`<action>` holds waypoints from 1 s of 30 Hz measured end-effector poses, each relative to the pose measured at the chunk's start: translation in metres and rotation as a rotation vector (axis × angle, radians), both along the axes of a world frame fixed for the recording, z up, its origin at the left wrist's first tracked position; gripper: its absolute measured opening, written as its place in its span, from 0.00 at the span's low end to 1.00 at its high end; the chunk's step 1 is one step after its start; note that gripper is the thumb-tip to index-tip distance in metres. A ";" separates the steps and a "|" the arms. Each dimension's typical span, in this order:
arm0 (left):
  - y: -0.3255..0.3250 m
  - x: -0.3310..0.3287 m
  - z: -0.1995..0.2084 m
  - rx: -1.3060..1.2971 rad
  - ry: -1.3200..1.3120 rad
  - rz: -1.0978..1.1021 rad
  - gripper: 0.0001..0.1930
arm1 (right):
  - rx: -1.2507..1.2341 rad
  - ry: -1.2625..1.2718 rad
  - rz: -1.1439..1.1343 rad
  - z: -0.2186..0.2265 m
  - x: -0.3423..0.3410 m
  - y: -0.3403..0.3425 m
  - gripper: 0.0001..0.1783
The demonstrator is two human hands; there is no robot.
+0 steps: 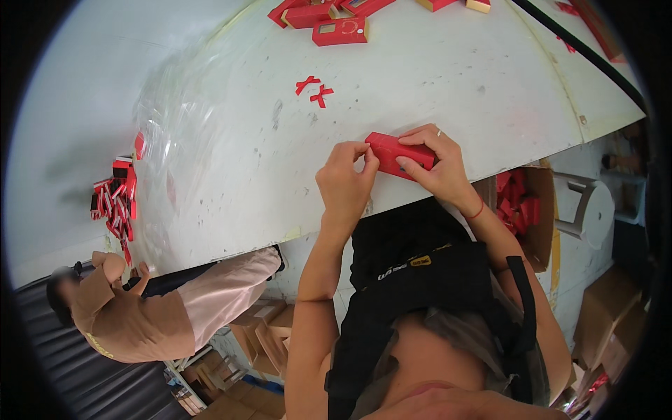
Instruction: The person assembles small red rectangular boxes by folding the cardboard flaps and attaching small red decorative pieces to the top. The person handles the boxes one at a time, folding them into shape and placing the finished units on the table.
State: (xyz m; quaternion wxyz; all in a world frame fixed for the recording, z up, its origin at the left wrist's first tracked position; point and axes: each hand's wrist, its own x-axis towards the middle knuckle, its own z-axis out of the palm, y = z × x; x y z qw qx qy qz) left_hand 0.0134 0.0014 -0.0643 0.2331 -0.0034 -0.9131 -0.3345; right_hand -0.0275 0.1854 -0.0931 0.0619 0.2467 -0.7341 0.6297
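Note:
A small red box (393, 155) lies between my hands near the table's front edge. My right hand (437, 161) wraps round its right part, thumb on the near side and fingers over the far side. At the box's left end, my left hand (344, 178) is closed in a pinch, thumb and forefinger touching the box's corner. Whatever sits between those fingertips is too small to make out. Two red ribbon bows, one (306, 85) just beyond the other (322, 96), rest on the white table (238, 161) farther off to the left.
More red boxes (340, 31) are grouped at the far edge. A heap of red packages (115, 199) lies at far left, near another person (140, 315). Below the table on my right are a carton (537, 224) of red items and a white stool (593, 213).

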 end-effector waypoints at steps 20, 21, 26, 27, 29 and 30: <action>-0.100 -0.107 -0.029 -0.124 -0.183 0.097 0.06 | -0.037 -0.167 -0.016 -0.006 -0.003 0.002 0.13; -0.100 -0.109 -0.028 -0.053 -0.281 0.081 0.06 | -0.045 -0.171 -0.039 -0.007 -0.003 0.002 0.14; -0.072 -0.070 0.007 0.569 -0.449 -0.152 0.05 | -0.037 -0.060 -0.139 -0.015 -0.004 0.001 0.22; -0.064 -0.060 0.012 0.639 -0.451 -0.212 0.04 | 0.011 -0.042 -0.121 -0.009 -0.002 0.000 0.24; -0.055 -0.055 0.016 0.682 -0.527 -0.275 0.04 | 0.109 -0.001 -0.101 -0.003 0.001 -0.003 0.28; -0.051 -0.053 0.017 0.702 -0.562 -0.309 0.04 | 0.159 0.022 -0.100 -0.002 0.001 -0.005 0.29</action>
